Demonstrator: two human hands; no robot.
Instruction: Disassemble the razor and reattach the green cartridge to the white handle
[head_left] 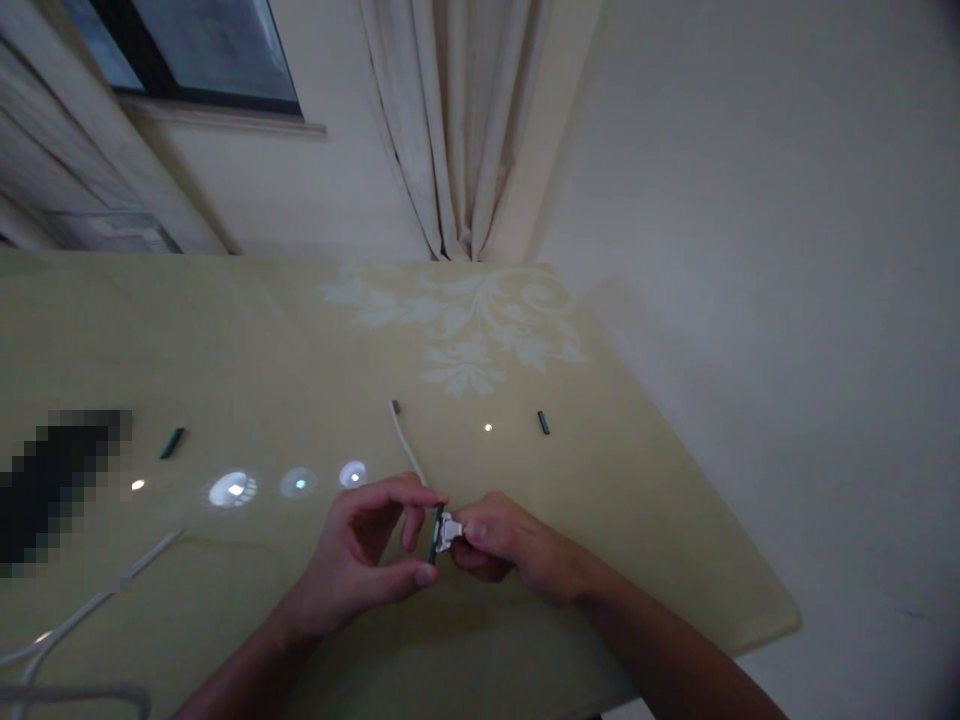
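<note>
The dark sleeve [435, 535] pinched in the left hand [367, 555] could be dropped if forced askew against the white plug [450, 530] gripped in the right hand [502, 545].

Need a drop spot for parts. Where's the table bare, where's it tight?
Bare: far table behind the left dark piece and right dark piece; also the right side out to the rim. Tight: near centre, where the left hand pinches a dark strip, the right hand a white clip, with a white cable running in. A second cable crosses lower left.
</note>
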